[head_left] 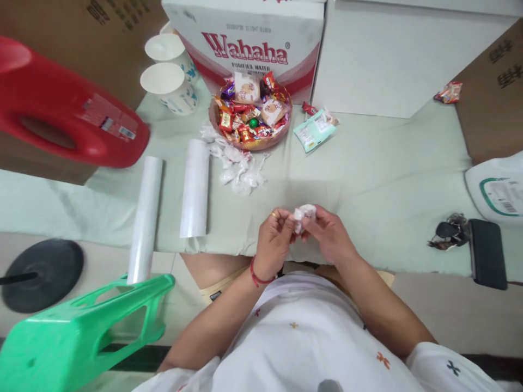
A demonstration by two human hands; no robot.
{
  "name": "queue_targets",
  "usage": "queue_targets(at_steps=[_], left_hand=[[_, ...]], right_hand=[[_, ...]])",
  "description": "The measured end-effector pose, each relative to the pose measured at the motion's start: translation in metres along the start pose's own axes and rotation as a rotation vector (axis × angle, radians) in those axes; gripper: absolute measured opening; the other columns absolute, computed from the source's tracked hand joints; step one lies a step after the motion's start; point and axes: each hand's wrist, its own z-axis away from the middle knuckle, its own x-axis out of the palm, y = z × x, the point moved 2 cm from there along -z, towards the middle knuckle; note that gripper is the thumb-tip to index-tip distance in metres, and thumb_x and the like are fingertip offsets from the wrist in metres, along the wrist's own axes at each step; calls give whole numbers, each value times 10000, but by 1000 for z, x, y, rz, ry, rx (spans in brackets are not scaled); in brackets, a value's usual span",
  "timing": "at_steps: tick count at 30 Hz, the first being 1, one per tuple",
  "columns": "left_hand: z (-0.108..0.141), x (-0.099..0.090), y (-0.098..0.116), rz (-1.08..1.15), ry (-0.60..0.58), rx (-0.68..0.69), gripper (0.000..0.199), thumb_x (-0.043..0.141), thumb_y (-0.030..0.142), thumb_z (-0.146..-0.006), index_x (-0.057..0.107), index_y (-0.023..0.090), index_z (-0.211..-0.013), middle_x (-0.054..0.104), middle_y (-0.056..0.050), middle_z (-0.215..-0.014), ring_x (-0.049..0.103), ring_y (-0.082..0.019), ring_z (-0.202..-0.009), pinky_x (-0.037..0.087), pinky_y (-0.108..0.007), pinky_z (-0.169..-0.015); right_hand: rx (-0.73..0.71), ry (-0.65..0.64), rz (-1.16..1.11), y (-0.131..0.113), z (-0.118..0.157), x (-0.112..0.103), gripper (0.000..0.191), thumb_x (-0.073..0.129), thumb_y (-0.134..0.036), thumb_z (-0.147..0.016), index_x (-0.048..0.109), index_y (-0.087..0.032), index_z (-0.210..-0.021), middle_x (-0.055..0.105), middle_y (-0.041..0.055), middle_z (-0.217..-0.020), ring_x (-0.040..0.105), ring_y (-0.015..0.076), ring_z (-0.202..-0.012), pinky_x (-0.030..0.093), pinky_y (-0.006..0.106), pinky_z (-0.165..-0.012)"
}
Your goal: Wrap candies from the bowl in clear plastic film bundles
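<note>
Near the table's front edge, both hands meet at a small white bundle (304,214) in crinkled, thin plastic; its contents are hard to make out. My right hand (330,235) pinches it between thumb and fingers. My left hand (274,242) has its fingertips closed together at the bundle's left side. Beyond them lies a loose heap of similar small plastic bundles (244,175), some showing red inside. A round bowl (214,117) full of colourful wrapped candies stands behind the heap. To the right of the bowl is a pale green packet (314,130).
Two white rolls (194,190) (145,218) lie at the left, one overhanging the edge above a green plastic stool (53,348). Paper cups (169,87), a red jug (81,114) and a Wahaha carton (253,32) stand behind. Keys (449,231) and a phone (488,253) lie right.
</note>
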Motion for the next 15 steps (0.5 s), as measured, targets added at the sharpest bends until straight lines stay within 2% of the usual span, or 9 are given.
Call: queue_targets(at_steps=[2, 4, 8, 12, 14, 15], left_hand=[[1, 6, -5, 46, -28, -54, 463, 730, 624, -867, 523, 212, -831, 551, 61, -603, 475, -85, -526, 357, -213, -508], [-1, 3, -7, 79, -27, -94, 484, 736, 634, -856, 498, 215, -818, 491, 78, -585, 440, -78, -523, 333, -209, -511], [-8, -16, -6, 86, 40, -109, 471, 722, 605, -874, 467, 219, -788, 443, 78, -608, 412, -81, -539, 332, -217, -528], [-9, -34, -3, 78, 73, -21, 414, 753, 547, -873, 519, 212, -808, 531, 51, -701, 492, -96, -650, 422, -218, -630], [-6, -34, 0, 148, 35, -56, 425, 797, 545, -830, 536, 210, -812, 569, 41, -740, 533, -104, -691, 464, -224, -663], [-4, -32, 1, 192, 6, -101, 444, 823, 550, -800, 536, 210, -810, 576, 39, -742, 549, -108, -686, 474, -227, -645]], right_hand=[[22, 106, -65, 2, -5, 2, 441, 825, -619, -746, 686, -209, -833, 569, -28, -655, 485, 103, -569, 425, 224, -480], [28, 226, -111, 3, -7, -6, 450, 843, -600, -733, 632, -204, -752, 463, -58, -593, 360, 72, -508, 312, 203, -414], [-11, 390, -121, 1, -5, -43, 426, 839, -569, -742, 609, -212, -765, 390, -77, -579, 270, 63, -484, 228, 197, -389], [-123, 578, -84, -2, 5, -83, 383, 805, -541, -778, 591, -224, -782, 415, -67, -613, 299, 74, -489, 242, 207, -393], [-194, 600, 56, -3, 12, -89, 349, 762, -535, -836, 605, -225, -803, 518, -33, -696, 411, 89, -545, 351, 212, -449], [-240, 557, 165, -5, 15, -87, 320, 754, -528, -852, 639, -230, -858, 596, -2, -798, 508, 107, -631, 443, 227, -529]])
